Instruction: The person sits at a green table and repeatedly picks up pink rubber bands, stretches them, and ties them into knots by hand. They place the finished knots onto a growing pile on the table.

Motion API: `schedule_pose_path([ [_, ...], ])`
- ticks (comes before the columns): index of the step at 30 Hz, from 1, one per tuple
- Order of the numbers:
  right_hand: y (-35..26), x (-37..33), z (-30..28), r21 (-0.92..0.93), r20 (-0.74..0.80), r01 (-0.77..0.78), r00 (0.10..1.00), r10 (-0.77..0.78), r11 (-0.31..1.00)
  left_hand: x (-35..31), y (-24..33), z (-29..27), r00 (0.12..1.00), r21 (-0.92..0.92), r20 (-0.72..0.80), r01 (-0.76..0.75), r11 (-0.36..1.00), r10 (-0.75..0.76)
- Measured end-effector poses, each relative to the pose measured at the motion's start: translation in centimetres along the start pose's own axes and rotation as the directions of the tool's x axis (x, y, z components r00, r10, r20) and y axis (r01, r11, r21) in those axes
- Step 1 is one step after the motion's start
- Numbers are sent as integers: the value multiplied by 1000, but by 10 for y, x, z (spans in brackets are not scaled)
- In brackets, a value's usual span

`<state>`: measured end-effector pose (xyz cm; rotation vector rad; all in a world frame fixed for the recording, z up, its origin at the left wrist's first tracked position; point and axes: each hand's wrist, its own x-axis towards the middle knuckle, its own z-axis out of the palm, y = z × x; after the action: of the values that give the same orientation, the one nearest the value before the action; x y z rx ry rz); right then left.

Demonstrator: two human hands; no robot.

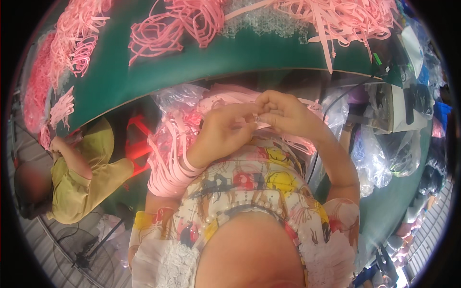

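My left hand (222, 133) and my right hand (283, 114) meet in front of my chest, just below the edge of the green table (230, 57). Both pinch a thin pink strap (257, 124) between their fingertips, along with what looks like a small clear piece, too tiny to tell. A thick bundle of the same pink straps (165, 177) is looped around my left wrist. More pink straps lie in a clear plastic bag (180, 98) on my lap. My patterned top fills the lower middle.
Piles of pink straps (336, 19) and pink loops (173, 24) lie on the green table, with a heap of small clear pieces (259, 21). A person in a yellow-green top (81, 177) sits at the left. Plastic bags (379, 158) crowd the right side.
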<state>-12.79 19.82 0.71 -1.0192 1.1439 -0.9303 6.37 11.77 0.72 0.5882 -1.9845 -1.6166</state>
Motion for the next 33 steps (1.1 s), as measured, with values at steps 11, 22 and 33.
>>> schedule_pose_path([
  [11,-14,4,1,-238,64,-49,996,66,970,-5,-2,-11,995,166,5,-102,981,102],
  [22,22,16,25,-667,-245,248,818,-521,703,-7,-17,0,957,-168,-56,271,948,-284],
  [33,12,6,29,-795,-85,391,686,-722,464,-5,12,-8,950,-45,35,311,950,-309],
])
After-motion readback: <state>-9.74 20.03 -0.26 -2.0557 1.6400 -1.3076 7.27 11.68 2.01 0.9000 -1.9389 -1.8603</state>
